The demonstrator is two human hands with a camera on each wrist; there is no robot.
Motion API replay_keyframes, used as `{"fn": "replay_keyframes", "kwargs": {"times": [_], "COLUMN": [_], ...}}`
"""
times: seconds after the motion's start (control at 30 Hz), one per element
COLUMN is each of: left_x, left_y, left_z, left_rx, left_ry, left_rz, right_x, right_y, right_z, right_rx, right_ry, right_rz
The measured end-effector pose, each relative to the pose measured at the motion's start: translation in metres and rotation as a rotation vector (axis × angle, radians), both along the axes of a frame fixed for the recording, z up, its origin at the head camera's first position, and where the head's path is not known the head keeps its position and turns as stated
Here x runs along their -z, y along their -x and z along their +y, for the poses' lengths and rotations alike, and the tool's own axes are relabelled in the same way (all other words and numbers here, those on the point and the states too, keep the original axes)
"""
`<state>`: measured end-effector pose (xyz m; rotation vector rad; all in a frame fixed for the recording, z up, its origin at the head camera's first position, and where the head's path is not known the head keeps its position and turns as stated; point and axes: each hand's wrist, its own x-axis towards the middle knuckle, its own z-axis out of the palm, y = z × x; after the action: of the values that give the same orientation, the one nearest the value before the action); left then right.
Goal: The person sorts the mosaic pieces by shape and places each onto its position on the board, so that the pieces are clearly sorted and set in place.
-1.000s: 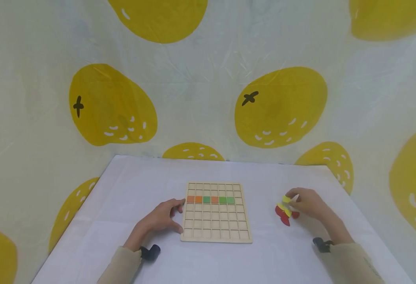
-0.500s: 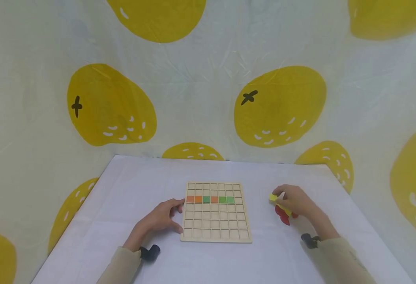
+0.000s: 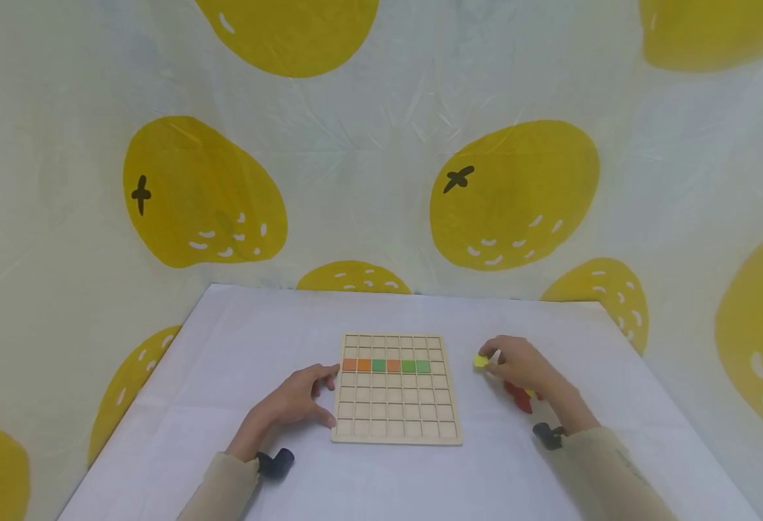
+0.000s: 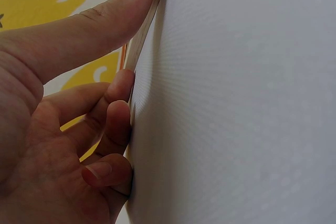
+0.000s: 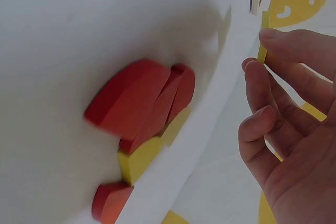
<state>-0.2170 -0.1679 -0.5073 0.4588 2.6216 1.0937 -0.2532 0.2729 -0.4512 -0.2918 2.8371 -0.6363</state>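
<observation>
Head view: I have the yellow piece (image 3: pixel 480 360) pinched in the right hand (image 3: pixel 521 363), right of the gridded board (image 3: pixel 394 396); left-wrist view: the relaxed left hand (image 4: pixel 58 106) touches the board's edge; right-wrist view: apparent transfer step, requiring a steady pinch.

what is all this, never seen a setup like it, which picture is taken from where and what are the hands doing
There's no robot here, just a person's bare hands. The wide view is from the head; the close-ups come from the left wrist camera and right wrist camera. On the white table lies a gridded board with orange and green tiles, beside loose red and yellow pieces. The left hand touches the board's edge; the right hand pinches a yellow piece.
</observation>
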Motion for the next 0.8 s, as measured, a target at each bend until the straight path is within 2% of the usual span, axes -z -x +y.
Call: {"fn": "replay_keyframes", "kwargs": {"times": [0.13,0.4,0.57,0.8], "left_x": [0.0,-0.004,-0.002,0.0], "left_y": [0.0,-0.002,-0.002,-0.001], "left_z": [0.0,0.001,0.001,0.0], "left_rx": [-0.007,-0.014,-0.017,-0.013], "left_ry": [0.011,0.01,0.011,0.014], "left_rz": [-0.001,-0.005,-0.006,-0.003], "right_x": [0.002,0.009,0.014,0.019], "right_y": [0.004,0.011,0.015,0.021], "right_z": [-0.01,-0.022,-0.03,-0.041], "right_rx": [-0.013,-0.065,-0.078,-0.071], "right_ry": [-0.019,0.005,-0.005,-0.021], "right_rz": [0.015,0.05,0.066,0.042]}}
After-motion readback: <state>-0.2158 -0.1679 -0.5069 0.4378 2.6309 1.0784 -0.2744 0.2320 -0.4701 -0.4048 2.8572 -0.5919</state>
